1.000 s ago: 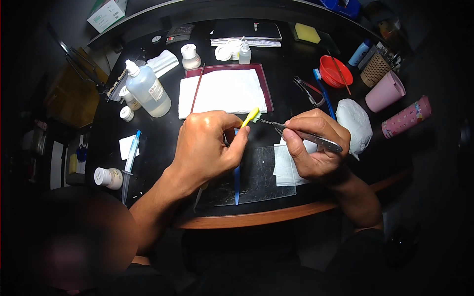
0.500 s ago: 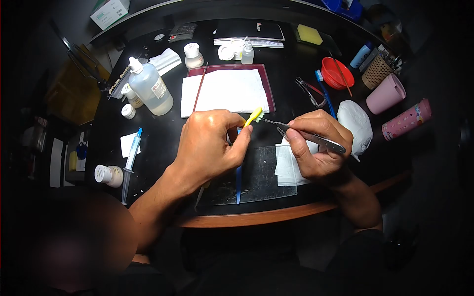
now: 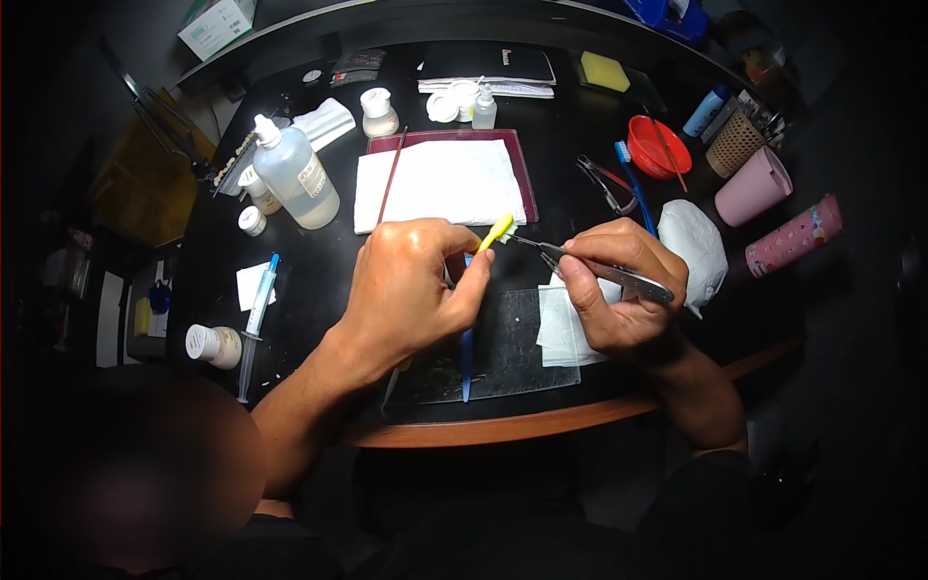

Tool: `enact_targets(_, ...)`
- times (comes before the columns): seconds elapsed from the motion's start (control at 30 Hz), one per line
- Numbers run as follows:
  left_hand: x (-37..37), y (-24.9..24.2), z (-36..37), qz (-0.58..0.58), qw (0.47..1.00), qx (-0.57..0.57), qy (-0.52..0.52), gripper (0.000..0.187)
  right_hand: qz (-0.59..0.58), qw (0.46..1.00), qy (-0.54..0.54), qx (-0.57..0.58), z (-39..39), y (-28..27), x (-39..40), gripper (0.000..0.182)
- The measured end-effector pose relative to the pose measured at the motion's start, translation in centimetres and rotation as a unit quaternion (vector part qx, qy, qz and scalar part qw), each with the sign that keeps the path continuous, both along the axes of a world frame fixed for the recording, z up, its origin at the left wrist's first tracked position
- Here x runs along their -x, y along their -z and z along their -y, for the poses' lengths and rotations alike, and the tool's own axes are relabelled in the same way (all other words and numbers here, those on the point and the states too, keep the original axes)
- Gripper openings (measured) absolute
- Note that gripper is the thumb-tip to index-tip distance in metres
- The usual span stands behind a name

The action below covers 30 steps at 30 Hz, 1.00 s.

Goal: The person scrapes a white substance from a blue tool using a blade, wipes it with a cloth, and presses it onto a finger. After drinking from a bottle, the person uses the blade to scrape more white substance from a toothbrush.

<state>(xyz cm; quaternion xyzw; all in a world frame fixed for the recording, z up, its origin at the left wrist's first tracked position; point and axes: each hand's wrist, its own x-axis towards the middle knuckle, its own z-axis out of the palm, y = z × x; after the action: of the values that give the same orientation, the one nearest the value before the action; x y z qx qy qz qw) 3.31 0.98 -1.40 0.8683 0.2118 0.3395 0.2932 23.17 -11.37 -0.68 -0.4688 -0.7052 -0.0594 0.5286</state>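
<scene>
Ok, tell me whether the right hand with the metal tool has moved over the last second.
No, barely. The right hand holds the metal tool with its tip at the yellow piece, just below the white cloth, as before; slight offsets match the camera's shift.

No lettering reads clearly. The clear plastic squeeze bottle [image 3: 293, 172] at ten o'clock carries a printed label, and the black folder [image 3: 488, 64] at twelve o'clock a small white mark, both illegible.

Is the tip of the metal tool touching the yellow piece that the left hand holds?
Touching: in the head view the metal tool tip meets the yellow piece.
</scene>
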Motion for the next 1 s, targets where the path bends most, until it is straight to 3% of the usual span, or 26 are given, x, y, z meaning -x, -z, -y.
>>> enact_targets(0.47, 0.06, 0.14, -0.17, -0.006, 1.000, -0.020, 0.018, 0.011, 0.016, 0.999, -0.007, 0.036, -0.05, 0.15, -0.05, 0.009)
enact_targets(1.0, 0.01, 0.18, -0.21, -0.017, 1.000, -0.020, 0.017, 0.011, 0.000, 1.000, 0.003, -0.013, 0.12, -0.12, -0.08, 0.007)
